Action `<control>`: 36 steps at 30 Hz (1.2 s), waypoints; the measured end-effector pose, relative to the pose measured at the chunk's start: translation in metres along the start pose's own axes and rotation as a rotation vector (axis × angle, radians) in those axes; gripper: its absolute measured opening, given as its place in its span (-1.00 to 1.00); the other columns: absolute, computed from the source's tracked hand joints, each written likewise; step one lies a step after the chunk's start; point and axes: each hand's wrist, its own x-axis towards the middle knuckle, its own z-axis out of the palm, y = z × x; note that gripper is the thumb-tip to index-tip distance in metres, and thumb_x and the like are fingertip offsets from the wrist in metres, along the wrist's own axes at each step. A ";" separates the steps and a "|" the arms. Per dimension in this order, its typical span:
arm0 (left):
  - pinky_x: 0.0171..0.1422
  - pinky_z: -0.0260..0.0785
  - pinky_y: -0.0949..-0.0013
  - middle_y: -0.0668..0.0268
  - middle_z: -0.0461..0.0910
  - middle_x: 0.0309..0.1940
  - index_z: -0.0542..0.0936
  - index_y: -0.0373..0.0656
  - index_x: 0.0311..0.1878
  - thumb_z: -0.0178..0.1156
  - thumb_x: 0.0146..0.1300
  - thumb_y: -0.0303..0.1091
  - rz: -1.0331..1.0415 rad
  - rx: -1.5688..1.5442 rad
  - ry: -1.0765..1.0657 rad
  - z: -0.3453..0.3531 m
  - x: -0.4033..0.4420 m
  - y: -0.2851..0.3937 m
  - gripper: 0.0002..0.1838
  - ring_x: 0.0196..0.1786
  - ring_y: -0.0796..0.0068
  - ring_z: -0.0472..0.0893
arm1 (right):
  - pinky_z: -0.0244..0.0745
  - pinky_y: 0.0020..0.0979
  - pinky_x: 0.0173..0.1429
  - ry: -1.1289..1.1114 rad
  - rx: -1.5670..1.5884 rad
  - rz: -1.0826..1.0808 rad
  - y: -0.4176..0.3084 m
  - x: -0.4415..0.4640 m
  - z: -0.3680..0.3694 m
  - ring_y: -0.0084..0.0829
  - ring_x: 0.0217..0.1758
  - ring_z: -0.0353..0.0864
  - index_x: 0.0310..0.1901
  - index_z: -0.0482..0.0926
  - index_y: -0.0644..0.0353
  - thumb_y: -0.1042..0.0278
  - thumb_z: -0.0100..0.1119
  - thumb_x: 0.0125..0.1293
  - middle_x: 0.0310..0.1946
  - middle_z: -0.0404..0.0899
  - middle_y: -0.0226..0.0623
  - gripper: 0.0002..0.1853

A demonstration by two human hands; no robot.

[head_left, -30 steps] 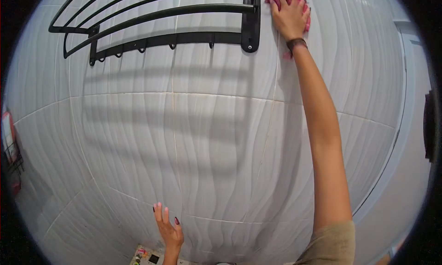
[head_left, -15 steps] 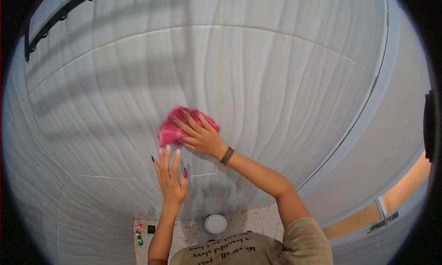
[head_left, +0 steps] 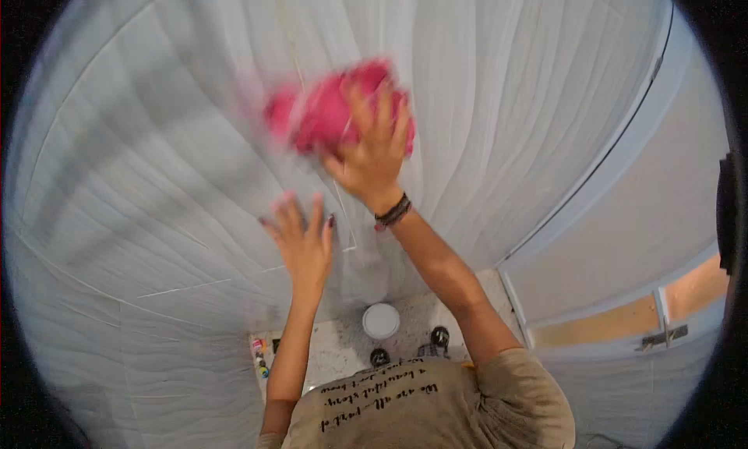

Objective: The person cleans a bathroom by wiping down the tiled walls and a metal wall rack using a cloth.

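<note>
Against one tiled wall (head_left: 467,98), the right grip (head_left: 374,159) lies spread over one pink cloth (head_left: 323,115); below, the left grip (head_left: 305,248) is spread too. One round white object (head_left: 381,321) and two dark shoes (head_left: 440,337) show underneath.

Motion-blurred pink cloth (head_left: 331,115), dark fisheye corners
</note>
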 end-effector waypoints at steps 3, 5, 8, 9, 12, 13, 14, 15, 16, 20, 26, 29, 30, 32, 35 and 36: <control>0.37 -0.45 -0.19 0.16 -0.30 0.41 0.26 0.21 0.28 0.08 0.20 -0.09 0.177 0.093 -0.008 0.014 0.002 -0.003 -0.45 0.43 0.01 -0.36 | -0.16 0.08 0.35 -0.016 0.066 0.218 0.030 -0.104 -0.011 0.04 0.32 0.02 0.22 0.27 0.00 -0.07 0.07 0.14 0.22 0.15 0.05 -0.37; 0.36 -0.46 -0.22 0.15 -0.33 0.41 0.28 0.24 0.26 0.14 0.14 -0.03 0.227 0.112 0.067 0.023 0.005 -0.007 -0.41 0.43 0.01 -0.42 | -0.16 0.01 0.36 0.227 -0.078 0.607 0.068 -0.121 -0.022 0.02 0.31 0.03 0.26 0.19 0.09 0.00 -0.01 0.23 0.22 0.14 0.08 -0.39; 0.35 -0.47 -0.26 0.13 -0.36 0.41 0.30 0.26 0.25 0.19 0.04 0.04 0.262 0.123 0.113 0.031 0.000 -0.011 -0.35 0.42 -0.01 -0.45 | -0.18 -0.03 0.36 0.444 0.076 1.097 0.065 -0.034 -0.037 0.07 0.32 0.01 0.28 0.10 0.24 0.14 -0.12 0.31 0.22 0.08 0.22 -0.43; 0.34 -0.47 -0.26 0.11 -0.36 0.41 0.30 0.25 0.24 0.20 0.02 0.06 0.269 0.136 0.127 0.033 0.001 -0.012 -0.34 0.42 -0.03 -0.45 | -0.13 -0.09 0.36 0.373 0.104 0.959 0.054 -0.015 -0.033 0.06 0.30 0.05 0.25 0.18 0.19 0.14 -0.08 0.29 0.21 0.11 0.17 -0.47; 0.32 -0.42 -0.32 0.16 -0.36 0.41 0.27 0.36 0.25 0.21 0.00 0.08 0.256 0.150 0.139 0.039 0.002 -0.017 -0.32 0.42 -0.05 -0.44 | -0.05 -0.07 0.33 0.207 -0.049 0.402 0.018 -0.002 0.002 -0.03 0.26 0.13 0.16 0.34 0.05 0.05 0.06 0.17 0.19 0.19 -0.02 -0.47; 0.31 -0.39 -0.34 0.20 -0.36 0.42 0.25 0.41 0.25 0.22 0.00 0.08 0.239 0.148 0.128 0.041 -0.002 -0.019 -0.32 0.42 -0.05 -0.43 | -0.03 -0.03 0.32 0.132 -0.076 0.216 0.004 -0.003 0.009 -0.08 0.26 0.16 0.11 0.39 0.01 0.00 0.11 0.12 0.19 0.21 -0.08 -0.47; 0.31 -0.40 -0.34 0.18 -0.37 0.41 0.26 0.40 0.24 0.21 -0.01 0.09 0.223 0.162 0.100 0.045 -0.005 -0.021 -0.32 0.41 -0.06 -0.45 | -0.02 0.00 0.32 -0.001 -0.005 0.086 -0.011 -0.011 0.000 -0.14 0.25 0.19 0.04 0.47 0.00 -0.04 0.15 0.06 0.18 0.25 -0.15 -0.49; 0.31 -0.42 -0.34 0.16 -0.38 0.41 0.27 0.39 0.24 0.21 -0.01 0.10 0.212 0.176 0.070 0.052 -0.007 -0.023 -0.33 0.41 -0.08 -0.46 | -0.03 0.00 0.32 -0.059 0.004 -0.067 -0.006 -0.032 -0.006 -0.17 0.24 0.21 -0.06 0.53 0.03 -0.03 0.15 0.04 0.18 0.25 -0.17 -0.54; 0.31 -0.44 -0.34 0.15 -0.38 0.41 0.28 0.39 0.23 0.20 -0.01 0.11 0.198 0.191 0.041 0.055 -0.011 -0.030 -0.33 0.40 -0.09 -0.47 | -0.04 0.00 0.33 -0.121 0.018 -0.220 -0.001 -0.066 -0.007 -0.21 0.24 0.22 -0.16 0.59 0.06 -0.03 0.16 0.02 0.18 0.26 -0.20 -0.58; 0.32 -0.52 -0.33 0.03 -0.42 0.39 0.30 0.36 0.21 0.16 0.01 0.16 0.329 0.217 0.151 0.048 -0.004 -0.025 -0.36 0.39 -0.16 -0.49 | 0.00 -0.13 0.33 0.055 -0.053 0.541 0.081 -0.210 -0.022 -0.24 0.18 0.27 -0.04 0.47 0.20 0.14 0.01 0.15 0.07 0.33 -0.16 -0.60; 0.30 -0.52 -0.34 -0.03 -0.43 0.38 0.19 0.38 0.27 0.20 -0.03 0.18 0.331 0.256 0.149 0.053 -0.004 -0.027 -0.25 0.38 -0.20 -0.51 | 0.01 -0.12 0.30 0.452 0.124 1.023 0.079 -0.086 -0.018 -0.08 0.16 0.24 0.13 0.25 0.33 0.38 -0.19 0.29 0.20 0.15 -0.07 -0.61; 0.29 -0.49 -0.37 -0.05 -0.41 0.38 0.22 0.32 0.25 0.20 0.00 0.15 0.310 0.250 0.117 0.053 -0.007 -0.029 -0.29 0.38 -0.21 -0.49 | 0.01 0.06 0.27 0.114 0.005 0.419 0.028 -0.097 0.004 -0.01 0.24 0.17 0.16 0.31 0.17 0.00 0.07 0.05 0.20 0.22 -0.14 -0.35; 0.29 -0.50 -0.36 -0.05 -0.42 0.38 0.18 0.31 0.28 0.17 0.03 0.15 0.325 0.243 0.107 0.052 -0.009 -0.032 -0.28 0.38 -0.20 -0.50 | 0.01 0.12 0.26 0.001 0.010 0.223 0.021 -0.114 -0.002 0.02 0.26 0.15 0.17 0.32 0.12 -0.13 0.16 -0.03 0.20 0.24 -0.17 -0.26; 0.29 -0.51 -0.35 -0.04 -0.44 0.38 0.08 0.28 0.34 0.11 0.09 0.14 0.356 0.227 0.109 0.053 -0.008 -0.039 -0.25 0.38 -0.18 -0.52 | 0.07 0.01 0.28 -0.152 -0.053 0.105 0.028 -0.166 -0.024 -0.21 0.27 0.22 -0.04 0.49 -0.22 -0.14 0.12 0.05 0.15 0.34 -0.49 -0.57; 0.29 -0.49 -0.35 -0.04 -0.48 0.37 -0.05 0.31 0.37 0.14 0.05 0.17 0.331 0.304 0.131 0.044 -0.001 -0.023 -0.14 0.37 -0.21 -0.52 | 0.02 -0.09 0.31 -0.021 -0.033 0.574 0.089 -0.255 -0.046 -0.23 0.24 0.24 0.08 0.39 -0.10 -0.06 -0.03 0.19 0.16 0.32 -0.33 -0.55; 0.29 -0.50 -0.35 -0.04 -0.49 0.37 -0.10 0.30 0.38 0.12 0.05 0.18 0.327 0.298 0.149 0.044 0.000 -0.020 -0.11 0.37 -0.21 -0.52 | -0.06 -0.14 0.34 0.096 -0.064 0.871 0.113 -0.288 -0.045 -0.21 0.24 0.22 0.17 0.29 0.01 -0.01 -0.09 0.25 0.17 0.29 -0.22 -0.50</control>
